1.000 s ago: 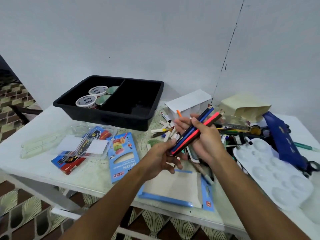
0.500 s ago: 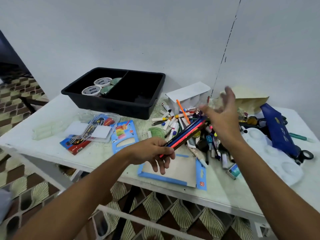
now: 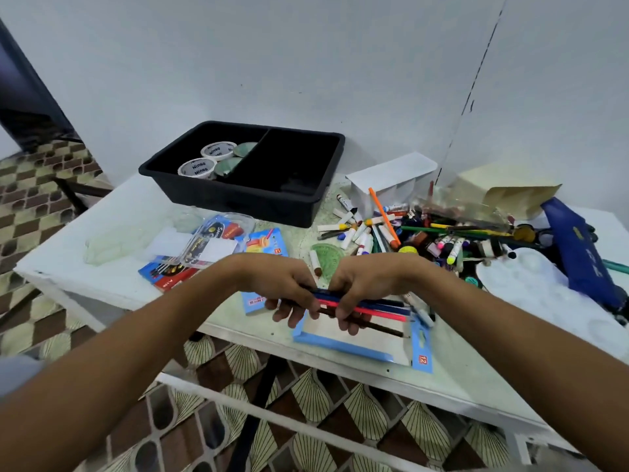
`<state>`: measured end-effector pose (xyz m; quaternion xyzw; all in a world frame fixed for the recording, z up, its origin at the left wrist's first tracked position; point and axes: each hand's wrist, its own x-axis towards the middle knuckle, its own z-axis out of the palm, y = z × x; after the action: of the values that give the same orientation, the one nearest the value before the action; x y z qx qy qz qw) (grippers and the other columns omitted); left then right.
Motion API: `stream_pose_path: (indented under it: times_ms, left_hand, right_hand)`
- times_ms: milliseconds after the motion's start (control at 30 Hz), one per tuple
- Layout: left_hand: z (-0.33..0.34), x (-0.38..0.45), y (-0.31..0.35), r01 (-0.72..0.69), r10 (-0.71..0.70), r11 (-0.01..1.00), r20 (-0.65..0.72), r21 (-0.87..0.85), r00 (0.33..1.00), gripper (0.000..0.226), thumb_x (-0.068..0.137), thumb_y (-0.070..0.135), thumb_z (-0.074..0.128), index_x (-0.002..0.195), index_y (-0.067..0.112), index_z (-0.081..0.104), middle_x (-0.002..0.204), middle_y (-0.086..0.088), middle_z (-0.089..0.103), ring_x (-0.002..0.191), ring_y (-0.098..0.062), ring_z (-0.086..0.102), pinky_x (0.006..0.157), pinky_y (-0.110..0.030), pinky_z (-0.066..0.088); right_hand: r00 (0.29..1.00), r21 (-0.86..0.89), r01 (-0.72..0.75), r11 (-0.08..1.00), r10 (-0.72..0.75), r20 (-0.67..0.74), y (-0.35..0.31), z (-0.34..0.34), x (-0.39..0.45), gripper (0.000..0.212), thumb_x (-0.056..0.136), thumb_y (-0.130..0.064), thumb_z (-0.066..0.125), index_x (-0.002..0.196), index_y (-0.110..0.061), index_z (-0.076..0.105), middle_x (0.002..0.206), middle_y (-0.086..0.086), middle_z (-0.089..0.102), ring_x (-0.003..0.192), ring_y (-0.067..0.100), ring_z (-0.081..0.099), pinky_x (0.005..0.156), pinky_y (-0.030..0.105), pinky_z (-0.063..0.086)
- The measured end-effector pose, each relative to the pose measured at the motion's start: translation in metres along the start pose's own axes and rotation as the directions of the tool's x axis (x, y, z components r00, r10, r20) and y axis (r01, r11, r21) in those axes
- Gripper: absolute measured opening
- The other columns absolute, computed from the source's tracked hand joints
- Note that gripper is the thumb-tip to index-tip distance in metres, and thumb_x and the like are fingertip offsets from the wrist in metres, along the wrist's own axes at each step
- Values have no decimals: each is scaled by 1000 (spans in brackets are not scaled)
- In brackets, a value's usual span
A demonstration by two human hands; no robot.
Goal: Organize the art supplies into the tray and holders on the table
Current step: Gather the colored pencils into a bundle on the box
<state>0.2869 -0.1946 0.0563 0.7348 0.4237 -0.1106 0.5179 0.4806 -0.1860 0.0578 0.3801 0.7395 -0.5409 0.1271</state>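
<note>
Above table edge, pencil bundle (image 3: 371,306) lying left-right

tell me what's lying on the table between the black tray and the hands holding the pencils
In the head view, a blue pencil box and a clear plastic case lie between the black tray and the hands gripping the pencils.

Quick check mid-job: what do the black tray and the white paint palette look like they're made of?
Black tray: looks like moulded plastic, with a dull satin sheen, rounded rim and a one-piece divider. White paint palette: probably thin plastic, smooth and slightly glossy, with shallow pressed wells; glazed ceramic can't be ruled out.
</note>
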Motion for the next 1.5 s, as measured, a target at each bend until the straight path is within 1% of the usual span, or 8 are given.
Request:
stream_pose_path:
  times_ms: [133,200,267,367,500,767,1267,1500]
  left_hand:
    - [-7,4,-36,-175,143,983,-363,-55,921,40,79,26,80,115,23,62,96,1,69,71,-11,59,60,-20,47]
    - [0,8,-58,-192,246,968,-483,158,840,53,69,46,80,117,40,59,106,12,61,87,-8,54,72,-15,42]
    - [15,15,-71,-139,341,884,-411,447,846,64,66,64,69,126,43,56,121,14,50,107,-5,43,88,-20,34]
    - [32,28,-81,-79,392,726,-318,683,863,71,67,76,57,128,39,59,141,6,41,125,-11,28,103,-38,26]
    - [36,33,-98,-149,542,719,-413,679,732,61,65,75,63,104,30,73,130,1,59,114,-13,39,91,-46,39]
    - [44,30,-116,-213,555,787,-512,580,656,64,66,75,63,104,25,74,138,5,56,116,-10,44,91,-43,36]
    - [44,29,-113,-209,529,808,-520,552,671,66,64,73,65,108,25,73,139,7,54,115,-11,43,91,-46,38]
    - [43,28,-110,-200,508,813,-499,547,702,71,65,80,59,112,29,71,140,7,52,123,-10,39,99,-48,34]
  right_hand:
    - [988,388,97,916,-42,-148,20,-11,-4,8,91,5,56,94,6,63,89,20,70,79,30,70,78,40,59]
    - [950,617,233,752,-38,-311,31,-11,-5,9,90,7,54,93,6,63,85,19,70,77,30,71,80,41,59]
    - [924,679,295,672,-19,-383,41,-6,-1,10,90,8,54,94,7,63,84,20,70,77,32,70,81,43,58]
    - [951,563,173,808,12,-309,46,3,6,11,90,6,56,96,12,63,90,23,70,82,33,70,77,40,59]
    - [966,221,-35,975,89,-244,45,8,13,8,91,1,61,87,5,67,75,7,74,67,17,70,68,31,55]
    - [907,-308,-279,910,144,-396,33,36,30,14,90,-12,62,99,-3,69,81,9,62,68,21,55,56,27,40]
    - [717,-329,-300,895,-16,-697,47,49,25,25,85,-24,70,110,-22,71,104,1,69,95,24,62,79,33,50]
    - [751,-313,-161,936,-90,-654,56,52,16,24,90,-7,60,108,-18,73,107,-2,71,96,13,61,85,36,53]
